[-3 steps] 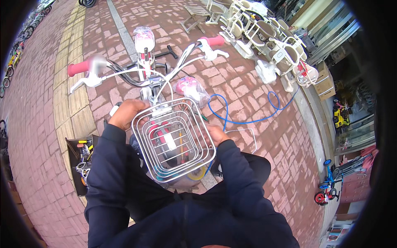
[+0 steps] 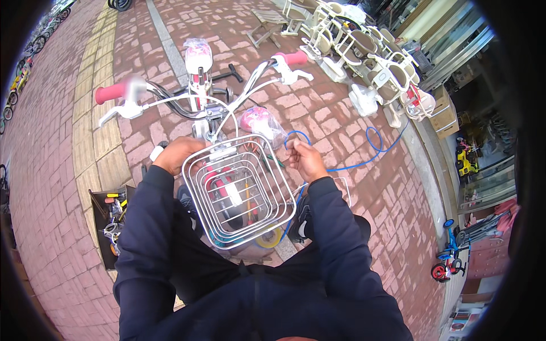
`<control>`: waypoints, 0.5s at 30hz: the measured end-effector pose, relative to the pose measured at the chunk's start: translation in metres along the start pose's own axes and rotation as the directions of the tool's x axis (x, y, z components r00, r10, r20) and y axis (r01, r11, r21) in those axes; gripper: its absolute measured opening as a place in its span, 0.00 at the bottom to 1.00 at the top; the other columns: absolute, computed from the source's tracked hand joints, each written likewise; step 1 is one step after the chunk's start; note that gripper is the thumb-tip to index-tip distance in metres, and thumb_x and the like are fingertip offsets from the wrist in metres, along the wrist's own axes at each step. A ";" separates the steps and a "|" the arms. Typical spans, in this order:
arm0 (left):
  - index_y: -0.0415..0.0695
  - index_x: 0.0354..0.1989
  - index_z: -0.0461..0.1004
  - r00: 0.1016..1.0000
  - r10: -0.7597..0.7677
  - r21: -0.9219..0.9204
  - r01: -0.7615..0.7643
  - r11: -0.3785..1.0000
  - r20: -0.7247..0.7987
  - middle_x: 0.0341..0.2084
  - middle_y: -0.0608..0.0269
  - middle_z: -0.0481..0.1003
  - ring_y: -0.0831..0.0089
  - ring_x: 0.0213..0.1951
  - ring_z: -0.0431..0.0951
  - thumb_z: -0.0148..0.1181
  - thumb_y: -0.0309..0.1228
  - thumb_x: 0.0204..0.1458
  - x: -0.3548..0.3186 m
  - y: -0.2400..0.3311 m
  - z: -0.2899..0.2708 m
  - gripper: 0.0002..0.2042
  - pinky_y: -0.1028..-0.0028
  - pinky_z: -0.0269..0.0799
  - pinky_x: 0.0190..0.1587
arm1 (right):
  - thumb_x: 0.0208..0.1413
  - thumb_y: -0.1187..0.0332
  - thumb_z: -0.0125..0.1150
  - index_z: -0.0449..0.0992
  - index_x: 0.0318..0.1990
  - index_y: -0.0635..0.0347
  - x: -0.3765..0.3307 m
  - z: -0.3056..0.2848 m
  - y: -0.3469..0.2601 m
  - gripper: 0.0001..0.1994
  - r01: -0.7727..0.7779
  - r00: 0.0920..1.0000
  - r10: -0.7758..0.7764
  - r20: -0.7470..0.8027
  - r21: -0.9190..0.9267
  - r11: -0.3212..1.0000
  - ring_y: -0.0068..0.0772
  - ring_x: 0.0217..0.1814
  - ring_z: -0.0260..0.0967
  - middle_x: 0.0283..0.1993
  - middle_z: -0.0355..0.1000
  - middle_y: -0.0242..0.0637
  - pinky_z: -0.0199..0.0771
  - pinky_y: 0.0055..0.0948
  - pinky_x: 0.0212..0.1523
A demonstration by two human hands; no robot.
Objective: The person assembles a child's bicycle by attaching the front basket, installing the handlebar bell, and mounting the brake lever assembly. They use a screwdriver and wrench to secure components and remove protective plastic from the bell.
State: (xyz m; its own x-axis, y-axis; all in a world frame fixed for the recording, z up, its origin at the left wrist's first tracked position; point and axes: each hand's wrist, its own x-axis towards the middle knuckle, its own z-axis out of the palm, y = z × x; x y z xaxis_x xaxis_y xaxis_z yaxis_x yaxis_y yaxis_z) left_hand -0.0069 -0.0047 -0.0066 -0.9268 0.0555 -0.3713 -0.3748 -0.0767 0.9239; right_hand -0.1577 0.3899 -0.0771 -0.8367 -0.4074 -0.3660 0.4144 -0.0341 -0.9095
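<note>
In front of me a silver wire basket (image 2: 196, 213) stands at the front of a small bicycle with a handlebar (image 2: 170, 108) and pink grips. My left hand (image 2: 181, 156) is closed around the basket's upper left edge, its fingertips partly hidden behind the wires. Raised just off the basket's upper right side, my right hand (image 2: 309, 161) has its fingers pinched together. Whatever may be in that pinch is too small to make out. The bicycle's front wheel (image 2: 232, 213) shows through the wires. Beyond the handlebar is a plastic-wrapped pink and white saddle (image 2: 198, 55).
A dark box of tools (image 2: 111, 227) lies left of my legs. A plastic-wrapped pink item (image 2: 263, 123) and a blue hose (image 2: 352, 167) rest on the brick paving. White child seats (image 2: 364, 45) are piled at the far right, near cardboard boxes (image 2: 443, 113). Small tricycles (image 2: 449, 256) stand right.
My right hand has come away from the basket's right side, moving up and slightly right, its fingers now in a pinch. My left hand stays at the basket's edge.
</note>
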 end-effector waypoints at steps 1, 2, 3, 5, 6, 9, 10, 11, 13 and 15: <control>0.36 0.38 0.84 0.999 -0.033 -0.059 0.033 0.998 0.010 0.23 0.67 0.78 0.83 0.19 0.76 0.63 0.36 0.65 0.003 0.000 0.002 0.14 0.81 0.71 0.19 | 0.73 0.55 0.57 0.80 0.56 0.60 0.001 0.017 -0.029 0.17 0.115 0.992 -0.108 0.063 -0.121 0.986 0.22 0.34 0.76 0.43 0.81 0.30 0.78 0.25 0.39; 0.37 0.36 0.83 0.994 -0.110 -0.050 0.109 0.993 -0.022 0.20 0.70 0.76 0.83 0.17 0.74 0.66 0.42 0.64 0.007 0.000 0.003 0.17 0.82 0.69 0.17 | 0.74 0.57 0.56 0.80 0.55 0.61 0.004 0.038 -0.050 0.17 0.254 0.960 -0.221 0.173 -0.197 0.947 0.23 0.36 0.76 0.44 0.81 0.31 0.78 0.26 0.42; 0.38 0.35 0.83 0.991 -0.136 -0.053 0.135 0.989 -0.018 0.19 0.71 0.76 0.83 0.16 0.73 0.68 0.44 0.64 0.010 0.001 0.004 0.18 0.82 0.69 0.16 | 0.73 0.57 0.57 0.81 0.52 0.63 0.008 0.059 -0.066 0.17 0.360 0.929 -0.299 0.216 -0.356 0.862 0.27 0.36 0.77 0.43 0.81 0.35 0.78 0.28 0.42; 0.38 0.32 0.82 0.989 -0.146 -0.042 0.145 0.989 -0.026 0.18 0.70 0.76 0.83 0.15 0.73 0.71 0.48 0.61 0.014 0.000 0.005 0.21 0.82 0.66 0.14 | 0.70 0.57 0.59 0.82 0.47 0.65 0.016 0.099 -0.085 0.18 0.564 0.824 -0.401 0.400 -0.511 0.649 0.32 0.37 0.78 0.40 0.80 0.40 0.78 0.31 0.41; 0.36 0.34 0.83 0.987 -0.161 -0.044 0.161 0.986 -0.007 0.20 0.68 0.78 0.83 0.16 0.74 0.71 0.45 0.62 0.015 0.000 0.003 0.20 0.81 0.68 0.16 | 0.69 0.57 0.60 0.83 0.45 0.66 0.020 0.116 -0.090 0.18 0.517 0.849 -0.306 0.432 -0.551 0.655 0.35 0.38 0.79 0.40 0.80 0.42 0.78 0.32 0.41; 0.37 0.38 0.86 0.998 -0.065 -0.058 0.066 0.996 0.009 0.20 0.68 0.77 0.84 0.19 0.70 0.67 0.42 0.65 0.016 -0.006 0.003 0.17 0.77 0.62 0.20 | 0.67 0.58 0.61 0.83 0.43 0.67 0.030 0.150 -0.097 0.17 0.352 0.869 -0.010 0.495 -0.603 0.716 0.37 0.37 0.80 0.38 0.79 0.45 0.79 0.33 0.39; 0.37 0.39 0.86 0.994 0.108 0.032 -0.109 0.994 0.011 0.23 0.69 0.79 0.85 0.21 0.71 0.67 0.41 0.65 0.017 -0.010 0.006 0.16 0.78 0.63 0.21 | 0.68 0.59 0.61 0.83 0.43 0.66 0.030 0.156 -0.097 0.16 0.338 0.864 0.033 0.502 -0.629 0.700 0.36 0.35 0.81 0.37 0.79 0.44 0.79 0.33 0.35; 0.37 0.39 0.86 0.996 0.093 0.018 -0.093 0.995 0.007 0.24 0.69 0.79 0.86 0.22 0.71 0.67 0.41 0.65 0.016 -0.012 0.003 0.16 0.79 0.64 0.22 | 0.68 0.60 0.61 0.83 0.43 0.66 0.030 0.161 -0.096 0.15 0.324 0.860 0.076 0.505 -0.655 0.683 0.35 0.33 0.81 0.36 0.79 0.44 0.80 0.32 0.32; 0.37 0.39 0.86 1.000 -0.011 -0.080 0.012 0.997 0.021 0.23 0.70 0.78 0.85 0.23 0.71 0.68 0.39 0.64 0.016 -0.013 0.001 0.15 0.79 0.67 0.26 | 0.70 0.65 0.59 0.83 0.43 0.64 0.033 0.168 -0.096 0.11 0.143 0.898 0.196 0.393 -0.683 0.716 0.30 0.30 0.82 0.33 0.80 0.42 0.81 0.28 0.28; 0.36 0.39 0.86 1.000 -0.014 -0.063 0.014 0.998 0.004 0.22 0.71 0.77 0.85 0.23 0.72 0.67 0.38 0.65 0.017 -0.015 0.001 0.15 0.79 0.68 0.26 | 0.69 0.65 0.60 0.83 0.42 0.65 0.037 0.166 -0.100 0.11 0.286 0.837 0.216 0.503 -0.738 0.611 0.29 0.30 0.83 0.30 0.79 0.40 0.81 0.29 0.28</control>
State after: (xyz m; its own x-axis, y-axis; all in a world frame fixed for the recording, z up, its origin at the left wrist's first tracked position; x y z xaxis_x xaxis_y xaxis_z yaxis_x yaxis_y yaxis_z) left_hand -0.0170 -0.0015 -0.0267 -0.9214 0.0610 -0.3838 -0.3886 -0.1388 0.9109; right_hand -0.1705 0.2269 0.0337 -0.4309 -0.8072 -0.4034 -0.2508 0.5365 -0.8058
